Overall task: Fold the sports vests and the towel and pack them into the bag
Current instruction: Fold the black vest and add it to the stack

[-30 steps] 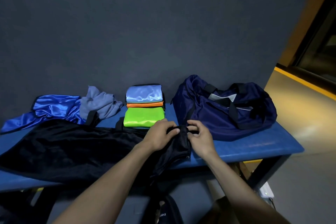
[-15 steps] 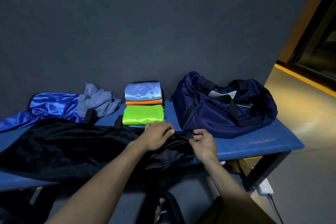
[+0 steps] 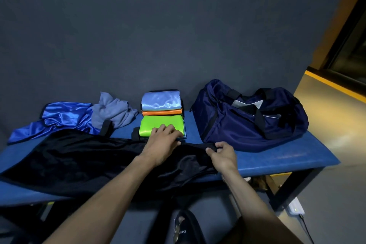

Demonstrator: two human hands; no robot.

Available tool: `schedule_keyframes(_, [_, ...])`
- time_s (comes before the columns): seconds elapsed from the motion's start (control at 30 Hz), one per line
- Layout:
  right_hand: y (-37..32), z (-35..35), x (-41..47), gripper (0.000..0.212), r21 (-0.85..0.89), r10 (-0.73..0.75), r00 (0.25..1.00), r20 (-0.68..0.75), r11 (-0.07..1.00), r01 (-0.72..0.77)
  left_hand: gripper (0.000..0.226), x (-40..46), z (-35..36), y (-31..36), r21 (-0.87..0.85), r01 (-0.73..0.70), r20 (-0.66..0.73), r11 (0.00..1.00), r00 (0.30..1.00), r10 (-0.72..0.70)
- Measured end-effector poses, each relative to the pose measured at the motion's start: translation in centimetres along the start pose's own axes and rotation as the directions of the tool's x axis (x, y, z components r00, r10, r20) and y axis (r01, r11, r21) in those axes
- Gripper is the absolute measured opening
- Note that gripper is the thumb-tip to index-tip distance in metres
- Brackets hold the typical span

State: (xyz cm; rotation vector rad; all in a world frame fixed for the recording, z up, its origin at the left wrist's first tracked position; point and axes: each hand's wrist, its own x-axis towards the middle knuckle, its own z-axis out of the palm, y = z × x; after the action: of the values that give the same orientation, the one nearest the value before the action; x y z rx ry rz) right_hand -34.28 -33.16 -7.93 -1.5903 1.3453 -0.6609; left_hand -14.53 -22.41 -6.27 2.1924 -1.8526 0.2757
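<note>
From the head camera I saw the shiny black sports vest (image 3: 83,160) spread along the front edge of the blue padded bench (image 3: 277,156), partly overhanging it. My left hand (image 3: 161,144) lay flat on it, fingers straight; my right hand (image 3: 222,154) pinched its right end. Behind sat the folded pale-blue, orange and green vests (image 3: 161,117), a crumpled royal-blue satin vest (image 3: 61,119), a grey towel (image 3: 112,111) and the open navy duffel bag (image 3: 247,123). Bare bench showed right of the bag. No writing was readable.

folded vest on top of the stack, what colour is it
Light blue vest, shiny, seen in the head view.
</note>
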Motion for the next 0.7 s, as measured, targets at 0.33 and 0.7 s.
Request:
schedule_keyframes(0.33, [-0.8,0.9,-0.7,0.028,-0.065,-0.299,0.945,-0.131,0.954,0.293,0.056,-10.8,1.6,-3.6,-0.079,0.05,0.17,0.996,0.985,-0.035])
schedule_keyframes(0.7, [-4.3,0.5,-1.9,0.021,0.08,-0.174,0.978,-0.115,0.98,0.184,0.063,-13.3,2.8,4.0,0.241,-0.091,0.033,0.966,0.996,0.085])
